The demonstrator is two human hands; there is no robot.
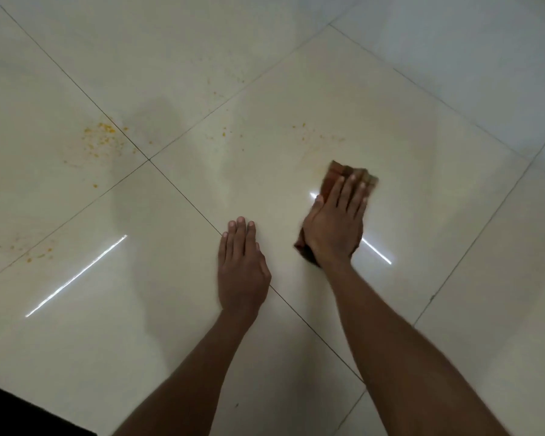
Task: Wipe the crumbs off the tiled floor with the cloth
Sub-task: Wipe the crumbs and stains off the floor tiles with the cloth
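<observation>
My right hand lies flat, fingers straight, pressing a folded brown cloth onto the glossy cream tiled floor. The cloth shows beyond my fingertips and under my wrist. My left hand rests flat on the floor just left of it, fingers together, holding nothing. Orange crumbs lie thickest at the far left by a tile joint. A thinner scatter of crumbs lies just beyond the cloth, and a few more crumbs sit at the near left.
Dark grout lines cross the floor diagonally and meet at a joint left of my hands. A black object fills the bottom left corner. Bright light streaks reflect off the tiles.
</observation>
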